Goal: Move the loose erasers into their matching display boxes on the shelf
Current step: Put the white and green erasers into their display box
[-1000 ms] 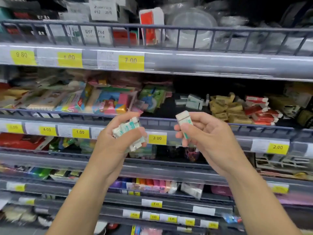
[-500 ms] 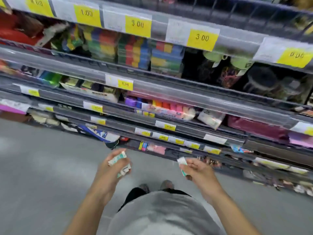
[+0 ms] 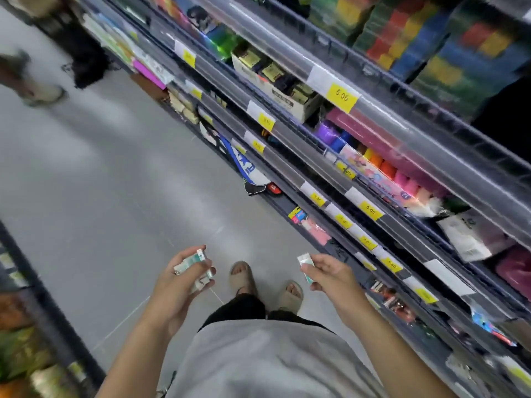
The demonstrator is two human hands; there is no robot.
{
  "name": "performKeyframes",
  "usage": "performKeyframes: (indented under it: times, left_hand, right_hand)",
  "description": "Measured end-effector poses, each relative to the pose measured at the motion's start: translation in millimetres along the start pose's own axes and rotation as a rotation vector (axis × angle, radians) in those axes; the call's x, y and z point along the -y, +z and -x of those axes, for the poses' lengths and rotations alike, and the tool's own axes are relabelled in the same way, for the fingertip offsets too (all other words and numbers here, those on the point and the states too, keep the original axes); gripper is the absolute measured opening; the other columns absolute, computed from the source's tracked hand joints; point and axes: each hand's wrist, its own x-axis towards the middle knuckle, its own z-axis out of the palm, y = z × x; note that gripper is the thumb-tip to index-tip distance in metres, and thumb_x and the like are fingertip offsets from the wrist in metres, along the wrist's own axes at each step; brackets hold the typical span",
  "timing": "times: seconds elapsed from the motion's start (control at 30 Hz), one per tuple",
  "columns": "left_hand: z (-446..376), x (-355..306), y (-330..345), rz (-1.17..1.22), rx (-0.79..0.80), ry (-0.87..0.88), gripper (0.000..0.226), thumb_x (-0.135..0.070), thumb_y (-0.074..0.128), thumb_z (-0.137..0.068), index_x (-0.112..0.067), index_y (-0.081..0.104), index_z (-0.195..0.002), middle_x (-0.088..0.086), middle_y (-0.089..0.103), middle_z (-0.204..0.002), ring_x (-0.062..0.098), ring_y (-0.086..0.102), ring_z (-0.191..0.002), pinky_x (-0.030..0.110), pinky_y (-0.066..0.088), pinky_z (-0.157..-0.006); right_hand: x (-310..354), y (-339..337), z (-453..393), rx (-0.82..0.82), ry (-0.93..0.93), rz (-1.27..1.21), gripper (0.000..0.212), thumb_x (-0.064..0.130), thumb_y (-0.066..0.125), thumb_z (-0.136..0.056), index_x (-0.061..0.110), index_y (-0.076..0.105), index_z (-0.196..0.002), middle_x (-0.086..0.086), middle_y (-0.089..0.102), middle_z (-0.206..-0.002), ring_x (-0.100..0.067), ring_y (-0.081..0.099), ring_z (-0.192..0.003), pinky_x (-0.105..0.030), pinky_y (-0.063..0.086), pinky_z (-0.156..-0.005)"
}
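My left hand [image 3: 179, 285] grips a small bunch of white erasers with teal sleeves [image 3: 193, 261], low over the aisle floor. My right hand [image 3: 330, 275] pinches one more white-and-teal eraser [image 3: 305, 265] between thumb and fingers. Both hands hang in front of my body, away from the shelves [image 3: 359, 156] that run diagonally along the right. No matching display box for these erasers shows in this view.
Lower shelf tiers carry yellow price tags [image 3: 341, 96], an open carton [image 3: 275, 90], coloured clay rows [image 3: 382, 165] and packets. Grey floor [image 3: 94, 173] spreads to the left. Another person's foot [image 3: 43, 93] is at upper left. A second rack [image 3: 34, 326] edges the lower left.
The view has swung down and left from the eraser shelf to the floor and lower tiers. Both hands dropped from chest height and keep hold of their erasers.
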Motion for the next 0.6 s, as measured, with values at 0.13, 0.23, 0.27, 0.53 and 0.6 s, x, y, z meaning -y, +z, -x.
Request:
performKeyframes:
  times: [0.13,0.23,0.27,0.53,0.6]
  left_hand:
    - [4.3,5.4,-43.0,0.105,-0.114,0.026,0.032,-0.013,0.082,-0.082,-0.028,0.078,-0.11,0.004,0.073,-0.096,0.022,0.075,-0.089,0.027,0.061,-0.069]
    - [3.1,8.1,-76.0,0.178,-0.161,0.026,0.029,-0.01,0.075,-0.089,-0.028,0.078,-0.111,0.005,0.075,-0.097,0.021,0.075,-0.089,0.027,0.061,-0.069]
    - [1.7,7.3,-86.7,0.202,-0.174,0.026,0.029,-0.011,0.077,-0.087,-0.029,0.078,-0.111,0.005,0.075,-0.097,0.021,0.076,-0.089,0.026,0.061,-0.069]
    - [-40.5,-30.2,-174.9,0.327,-0.237,0.029,0.029,-0.008,0.074,-0.09,-0.027,0.078,-0.111,0.005,0.074,-0.092,0.019,0.075,-0.084,0.026,0.06,-0.068]
    - [-54.2,-53.6,-190.1,0.338,-0.218,0.033,0.032,-0.013,0.081,-0.083,-0.028,0.078,-0.111,0.004,0.074,-0.09,0.019,0.075,-0.084,0.026,0.061,-0.069]
  right_hand:
    - [24.8,50.4,-25.3,0.137,-0.082,0.123,0.013,0.019,0.076,-0.086,0.023,0.077,-0.098,-0.001,0.077,-0.097,-0.013,0.065,-0.078,-0.035,0.053,-0.071]
    - [45.0,94.4,-40.7,0.206,-0.141,0.176,0.013,0.016,0.077,-0.085,0.02,0.075,-0.098,0.0,0.077,-0.096,-0.01,0.068,-0.081,-0.028,0.055,-0.066]
    - [51.6,109.5,-45.1,0.226,-0.15,0.194,0.012,0.015,0.077,-0.086,0.019,0.075,-0.097,-0.001,0.077,-0.096,-0.009,0.067,-0.081,-0.027,0.054,-0.065]
    - [83.9,215.6,-68.4,0.265,-0.166,0.277,0.018,0.009,0.073,-0.089,0.013,0.073,-0.107,-0.009,0.076,-0.099,-0.01,0.065,-0.082,-0.025,0.054,-0.065]
    - [86.5,233.1,-74.3,0.252,-0.171,0.281,0.018,0.012,0.074,-0.089,0.014,0.075,-0.106,-0.011,0.075,-0.096,-0.011,0.065,-0.08,-0.028,0.056,-0.067]
